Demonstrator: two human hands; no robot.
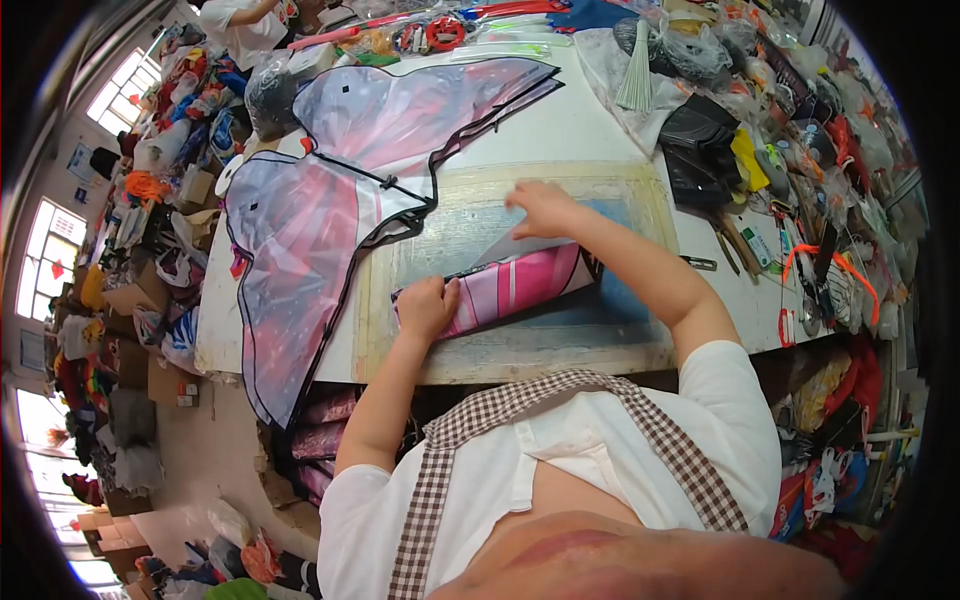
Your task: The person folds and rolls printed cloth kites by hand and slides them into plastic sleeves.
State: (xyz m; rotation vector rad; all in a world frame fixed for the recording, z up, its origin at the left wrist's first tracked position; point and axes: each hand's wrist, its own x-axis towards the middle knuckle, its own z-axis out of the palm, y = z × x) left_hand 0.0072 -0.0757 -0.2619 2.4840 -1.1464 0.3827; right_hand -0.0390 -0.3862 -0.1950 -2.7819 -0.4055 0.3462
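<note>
A folded pink, striped fabric bundle (520, 285) with dark edging lies slanted across the work mat in front of me. My left hand (428, 308) is closed over the bundle's left end, pressing on it. Above the bundle, my right hand (545, 210) is raised with its fingers apart, close to a pale, see-through flap (500, 246) at the bundle's upper edge. I see no clear contact between those fingers and the flap. A butterfly-shaped kite (395, 112) in pale pink and grey, with black edging and a dark rod, is spread out to the left.
The bundle rests on a taped clear mat (640, 180) on the white table (215, 335). Right of it are a small cutter (698, 263), wooden-handled tools (738, 250) and a black bag (697, 150). Another person (243, 30) is at the far left. Piled goods (180, 130) surround the table.
</note>
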